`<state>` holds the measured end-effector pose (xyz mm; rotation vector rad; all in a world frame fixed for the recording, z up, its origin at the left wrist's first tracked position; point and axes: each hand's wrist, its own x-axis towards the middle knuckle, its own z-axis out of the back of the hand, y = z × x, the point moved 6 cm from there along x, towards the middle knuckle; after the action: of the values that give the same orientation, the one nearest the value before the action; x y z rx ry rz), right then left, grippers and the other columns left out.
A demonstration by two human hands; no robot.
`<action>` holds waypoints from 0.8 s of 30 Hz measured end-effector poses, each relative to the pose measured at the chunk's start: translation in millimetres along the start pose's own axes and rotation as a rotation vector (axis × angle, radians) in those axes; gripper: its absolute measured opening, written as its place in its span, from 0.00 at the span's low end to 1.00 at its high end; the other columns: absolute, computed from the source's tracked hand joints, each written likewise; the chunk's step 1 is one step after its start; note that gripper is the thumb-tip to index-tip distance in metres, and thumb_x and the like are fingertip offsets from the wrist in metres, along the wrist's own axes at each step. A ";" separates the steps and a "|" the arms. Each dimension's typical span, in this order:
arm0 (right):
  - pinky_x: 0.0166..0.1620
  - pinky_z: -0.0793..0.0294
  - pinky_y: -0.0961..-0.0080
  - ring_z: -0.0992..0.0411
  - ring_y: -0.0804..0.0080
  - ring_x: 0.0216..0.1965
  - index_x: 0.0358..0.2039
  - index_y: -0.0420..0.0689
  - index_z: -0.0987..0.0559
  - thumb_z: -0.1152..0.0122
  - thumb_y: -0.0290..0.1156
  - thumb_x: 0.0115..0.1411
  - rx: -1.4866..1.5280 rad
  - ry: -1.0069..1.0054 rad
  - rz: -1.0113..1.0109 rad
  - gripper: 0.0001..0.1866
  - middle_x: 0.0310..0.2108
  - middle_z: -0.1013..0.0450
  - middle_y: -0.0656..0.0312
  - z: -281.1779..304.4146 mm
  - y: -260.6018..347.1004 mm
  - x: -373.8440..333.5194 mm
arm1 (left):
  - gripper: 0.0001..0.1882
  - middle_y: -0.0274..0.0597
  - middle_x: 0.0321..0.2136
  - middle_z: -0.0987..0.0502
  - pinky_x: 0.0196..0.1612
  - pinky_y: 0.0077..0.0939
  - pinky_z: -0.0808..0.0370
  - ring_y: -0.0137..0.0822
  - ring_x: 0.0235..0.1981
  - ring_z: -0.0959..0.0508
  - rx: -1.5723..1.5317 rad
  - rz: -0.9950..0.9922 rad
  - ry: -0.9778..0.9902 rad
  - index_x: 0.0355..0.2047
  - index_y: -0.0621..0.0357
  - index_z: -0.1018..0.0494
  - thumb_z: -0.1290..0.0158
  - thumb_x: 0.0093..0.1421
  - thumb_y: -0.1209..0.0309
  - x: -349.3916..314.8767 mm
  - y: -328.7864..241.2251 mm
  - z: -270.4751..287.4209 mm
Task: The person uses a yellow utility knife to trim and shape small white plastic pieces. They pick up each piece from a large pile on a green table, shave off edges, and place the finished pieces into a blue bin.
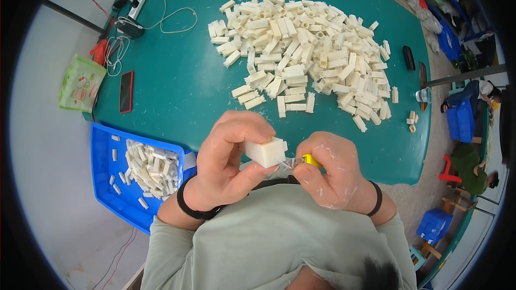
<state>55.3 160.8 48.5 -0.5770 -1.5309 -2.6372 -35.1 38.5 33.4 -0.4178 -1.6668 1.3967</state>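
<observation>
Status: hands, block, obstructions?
Left hand: gripping white rectangular plastic block. Right hand: holding small yellow-handled tool at block's end. Heap of off-white tubular plastic pieces beyond hands, not blocking.

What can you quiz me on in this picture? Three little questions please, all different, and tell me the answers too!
1. Which hand holds the white block, left or right?
2. True or false: the phone lies on the green table.
3. Fill in the colour: the small tool shows ____ at the person's fingers.

Key:
1. The left hand.
2. True.
3. Yellow.
</observation>
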 end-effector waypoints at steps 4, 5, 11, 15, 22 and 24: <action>0.19 0.39 0.74 0.36 0.64 0.16 0.24 0.41 0.29 0.38 0.34 0.53 -0.031 -0.012 0.017 0.11 0.16 0.34 0.60 0.2 -0.6 0.0 | 0.17 0.46 0.37 0.33 0.36 0.23 0.31 0.32 0.35 0.29 -0.007 0.001 -0.008 0.41 0.57 0.38 0.44 0.54 0.72 0.2 -0.2 -0.6; 0.19 0.39 0.74 0.36 0.64 0.15 0.24 0.41 0.29 0.38 0.34 0.53 -0.040 -0.016 0.023 0.12 0.16 0.34 0.60 0.4 -0.3 0.2 | 0.17 0.46 0.37 0.33 0.36 0.22 0.31 0.31 0.34 0.30 -0.020 0.005 -0.006 0.41 0.57 0.38 0.44 0.54 0.73 0.0 0.0 -0.6; 0.18 0.40 0.75 0.37 0.66 0.15 0.23 0.42 0.29 0.38 0.35 0.53 -0.061 -0.041 0.051 0.12 0.15 0.34 0.61 0.4 0.3 -0.1 | 0.18 0.46 0.39 0.33 0.40 0.24 0.31 0.33 0.37 0.30 -0.155 0.026 0.020 0.42 0.62 0.37 0.45 0.52 0.80 -2.8 1.9 -0.9; 0.18 0.40 0.75 0.37 0.66 0.15 0.23 0.42 0.29 0.38 0.36 0.53 -0.075 -0.051 0.068 0.13 0.15 0.35 0.61 0.3 0.7 0.3 | 0.18 0.46 0.39 0.33 0.40 0.24 0.31 0.33 0.37 0.30 -0.187 0.046 0.032 0.42 0.62 0.36 0.45 0.52 0.80 -5.0 2.3 -2.4; 0.19 0.38 0.74 0.36 0.64 0.16 0.24 0.42 0.29 0.37 0.34 0.52 -0.101 -0.049 0.078 0.12 0.16 0.34 0.60 1.3 2.1 0.9 | 0.18 0.46 0.37 0.31 0.39 0.24 0.31 0.34 0.36 0.29 -0.121 0.050 0.027 0.42 0.62 0.36 0.44 0.51 0.81 -8.6 0.0 -2.6; 0.20 0.37 0.73 0.35 0.63 0.16 0.24 0.41 0.29 0.37 0.33 0.51 -0.138 -0.079 0.066 0.12 0.17 0.34 0.60 2.8 -1.9 0.1 | 0.18 0.45 0.36 0.30 0.38 0.25 0.31 0.35 0.36 0.28 -0.144 0.080 0.005 0.41 0.61 0.35 0.44 0.50 0.80 -9.7 -0.4 -3.3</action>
<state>55.7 164.1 48.3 -0.7362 -1.3308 -2.7148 -27.1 33.3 29.6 -0.5749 -1.7694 1.3362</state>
